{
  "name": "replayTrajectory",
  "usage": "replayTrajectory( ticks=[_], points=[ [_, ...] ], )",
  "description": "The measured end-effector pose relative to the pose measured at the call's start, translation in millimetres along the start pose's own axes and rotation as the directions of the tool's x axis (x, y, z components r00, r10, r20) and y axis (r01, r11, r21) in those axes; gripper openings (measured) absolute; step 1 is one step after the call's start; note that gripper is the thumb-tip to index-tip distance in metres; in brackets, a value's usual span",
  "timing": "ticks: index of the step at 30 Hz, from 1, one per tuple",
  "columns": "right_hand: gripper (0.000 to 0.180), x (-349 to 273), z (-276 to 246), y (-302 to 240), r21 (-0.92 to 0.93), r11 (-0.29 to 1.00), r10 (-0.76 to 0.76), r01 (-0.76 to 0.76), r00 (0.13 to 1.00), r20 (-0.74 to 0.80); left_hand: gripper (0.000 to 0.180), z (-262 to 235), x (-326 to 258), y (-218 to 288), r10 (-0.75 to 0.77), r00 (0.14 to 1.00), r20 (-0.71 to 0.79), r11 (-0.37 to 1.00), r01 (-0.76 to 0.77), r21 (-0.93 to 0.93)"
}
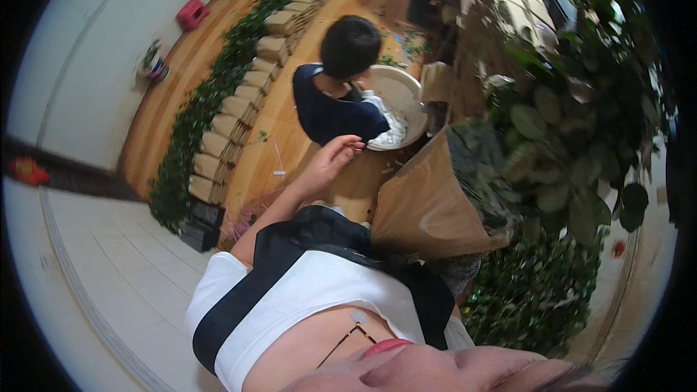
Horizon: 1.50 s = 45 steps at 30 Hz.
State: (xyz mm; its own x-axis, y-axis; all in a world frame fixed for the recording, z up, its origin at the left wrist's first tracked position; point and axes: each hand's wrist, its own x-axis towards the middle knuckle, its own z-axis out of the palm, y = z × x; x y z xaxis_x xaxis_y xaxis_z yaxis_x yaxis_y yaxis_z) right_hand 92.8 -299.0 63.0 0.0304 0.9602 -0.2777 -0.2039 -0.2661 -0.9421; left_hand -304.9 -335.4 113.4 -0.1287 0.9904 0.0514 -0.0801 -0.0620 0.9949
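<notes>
My left hand reaches out in front of my body, palm inward. Its fingers are loosely extended and a little bent, with nothing visible in them. Close by on the right, a large brown-paper-wrapped bundle of leafy branches leans against my front. Dark plastic lines the paper, and broad green leaves spill out on its right side. My right hand does not show; the bundle covers that side of my body.
A person in dark clothing sits ahead beside a round white tub. A long row of paper-wrapped leafy bundles lines the wood floor at left. More greenery stands at right. A pink stool is near the wall.
</notes>
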Motion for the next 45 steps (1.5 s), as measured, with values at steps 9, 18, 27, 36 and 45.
replayTrajectory(
  ticks=[9, 18, 27, 36, 45],
  points=[
    [0.068, 21, 298, 44, -0.129, 0.992, 0.066, 0.011, 0.817, 0.573, 0.114, -96, -115, -9, 0.116, 0.955, -0.274, 0.988, -0.138, -0.063],
    [0.067, 14, 624, 141, -0.105, 0.990, 0.142, -0.096, 0.651, 0.746, 0.099, -272, -195, -83, -0.108, 0.825, -0.555, 0.977, -0.017, -0.214],
    [0.066, 69, 756, 264, -0.339, 0.915, 0.401, -0.219, 0.591, 0.700, 0.065, -376, -140, -115, -0.264, 0.783, -0.564, 0.899, -0.013, -0.438],
    [0.065, 220, 860, 375, -0.677, 0.726, 0.580, -0.123, 0.637, 0.507, 0.061, -474, -36, -140, -0.432, 0.535, -0.726, 0.892, 0.134, -0.431],
    [0.065, 455, 952, 364, -0.856, 0.490, 0.380, 0.164, 0.844, 0.379, 0.044, -545, 4, -189, -0.357, 0.304, -0.883, 0.659, 0.752, -0.008]
  ],
)
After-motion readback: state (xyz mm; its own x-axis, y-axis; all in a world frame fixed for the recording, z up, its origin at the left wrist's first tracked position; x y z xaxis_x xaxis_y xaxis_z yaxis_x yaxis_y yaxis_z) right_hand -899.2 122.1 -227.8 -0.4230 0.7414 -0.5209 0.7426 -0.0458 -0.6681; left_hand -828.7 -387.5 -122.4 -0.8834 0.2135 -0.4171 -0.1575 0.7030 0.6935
